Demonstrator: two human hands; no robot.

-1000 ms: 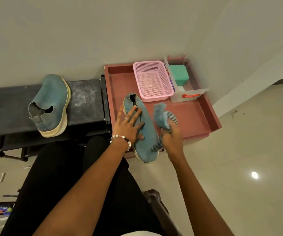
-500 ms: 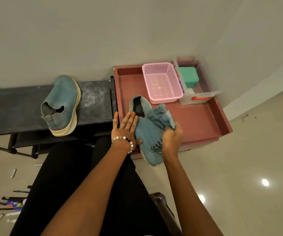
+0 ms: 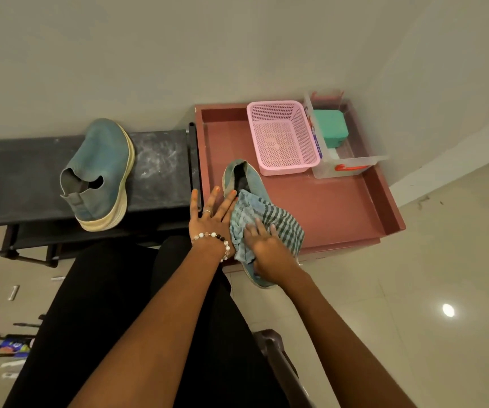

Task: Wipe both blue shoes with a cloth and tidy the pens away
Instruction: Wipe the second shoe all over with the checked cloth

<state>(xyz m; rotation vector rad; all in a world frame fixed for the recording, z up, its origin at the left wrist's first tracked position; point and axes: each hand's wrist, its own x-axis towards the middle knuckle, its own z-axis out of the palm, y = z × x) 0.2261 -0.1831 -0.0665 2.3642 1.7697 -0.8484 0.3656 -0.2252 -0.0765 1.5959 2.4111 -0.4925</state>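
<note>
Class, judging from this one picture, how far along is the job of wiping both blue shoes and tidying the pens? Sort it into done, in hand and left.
Done: nothing plainly finished.
In hand: the right hand presses the striped cloth on the shoe on the red tray, steadied by the left hand.
Left: the shoe on the black bench lies untouched; pens lie scattered on the floor.

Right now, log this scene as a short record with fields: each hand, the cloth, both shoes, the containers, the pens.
left hand: fingers straight, steadying the shoe on the tray
right hand: presses the striped cloth flat onto that shoe
shoe on the tray: on the red tray, toe over the near edge, mostly covered by cloth
second shoe: alone on the black rack
containers: pink basket, clear box, both on the tray
pens: scattered on the floor, lower left
</note>
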